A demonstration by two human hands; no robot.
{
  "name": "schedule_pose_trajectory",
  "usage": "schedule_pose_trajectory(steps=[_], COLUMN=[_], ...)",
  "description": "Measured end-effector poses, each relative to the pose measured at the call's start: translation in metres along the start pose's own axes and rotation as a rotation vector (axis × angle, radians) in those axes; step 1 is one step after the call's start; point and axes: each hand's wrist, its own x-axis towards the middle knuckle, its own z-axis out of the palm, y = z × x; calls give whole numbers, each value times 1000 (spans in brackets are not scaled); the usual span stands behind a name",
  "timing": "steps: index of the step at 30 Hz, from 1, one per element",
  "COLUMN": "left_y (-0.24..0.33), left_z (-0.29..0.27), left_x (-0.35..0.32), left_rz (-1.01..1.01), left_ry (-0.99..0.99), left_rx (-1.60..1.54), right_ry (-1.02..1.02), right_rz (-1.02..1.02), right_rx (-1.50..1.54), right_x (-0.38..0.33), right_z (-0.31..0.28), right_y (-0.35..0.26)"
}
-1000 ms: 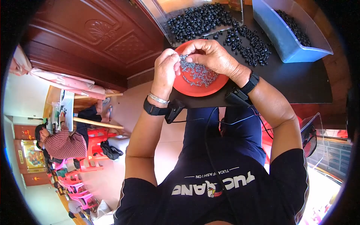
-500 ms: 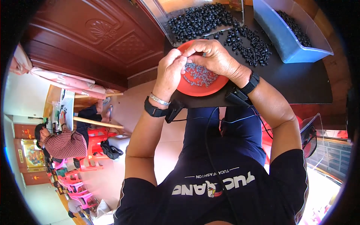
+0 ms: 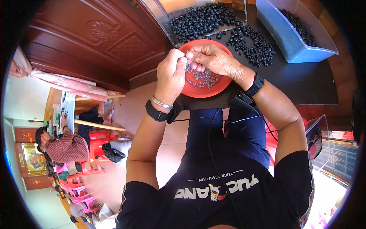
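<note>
Since the earlier frame the right hand (image 3: pixel 213 60) has rolled, so its thumb lies along the top and its other fingers show beneath, while the left hand (image 3: pixel 171 72) has edged slightly leftward. From where I stand, both are drawn into a close pinch, tips meeting over the far left part of the red plate (image 3: pixel 199 94) — whatever may sit between them is too small and too covered for me to tell. The small grey pieces (image 3: pixel 209 79) lie scattered in that plate, under the hands, with loose black beads (image 3: pixel 253 47) farther off to the right on the dark table (image 3: pixel 291 84). For such fingertip work, I'd keep the left pinch steady and let the right make the fine moves — both over the plate, so anything dropped lands there.
</note>
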Motion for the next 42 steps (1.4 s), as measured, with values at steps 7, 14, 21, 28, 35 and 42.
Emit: schedule_pose_trajectory(steps=[7, 14, 21, 28, 35, 42], left_y=[7, -9, -3, -2, -3, -8], left_z=[2, -6, -7, -9, -6, -9], left_x=[2, 4, 4, 3, 2, 0], left_rz=[23, -143, -335, -512, -483, -431], left_ry=[34, -27, -55, -153, -112, -103], left_rx=[241, 145, -331, -507, -495, -403], right_ry=[59, 178, 195, 228, 215, 241], right_rz=[-108, -349, -380, -411, -467, -590], right_rx=[-152, -532, -491, -506, -475, -606], right_x=[0, -2, -5, -5, -2, -5], right_z=[3, 5, 7, 7, 6, 7], right_y=[2, 3, -1, -6, -1, -5])
